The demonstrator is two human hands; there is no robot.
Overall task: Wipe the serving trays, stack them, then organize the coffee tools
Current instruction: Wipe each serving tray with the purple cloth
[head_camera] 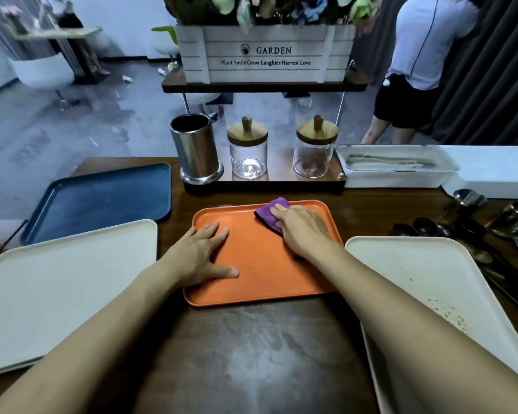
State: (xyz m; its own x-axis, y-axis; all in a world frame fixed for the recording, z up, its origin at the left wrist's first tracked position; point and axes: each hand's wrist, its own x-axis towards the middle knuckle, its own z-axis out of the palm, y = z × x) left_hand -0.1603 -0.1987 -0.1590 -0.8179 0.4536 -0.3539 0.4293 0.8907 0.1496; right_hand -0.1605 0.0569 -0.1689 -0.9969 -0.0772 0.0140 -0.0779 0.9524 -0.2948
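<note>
Head view: left hand (202, 252) flat in orange tray (260, 264), right hand (302, 228) pressing purple cloth (270, 211).

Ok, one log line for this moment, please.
step: wiping orange tray | left hand: flat on tray | right hand: presses purple cloth, far right corner | cream tray at right: dark specks

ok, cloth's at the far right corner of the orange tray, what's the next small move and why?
Probably draw the purple cloth toward the near edge. The right hand presses it in the far right corner of the orange tray, and the left hand lies flat on the left side, steadying it.
</note>
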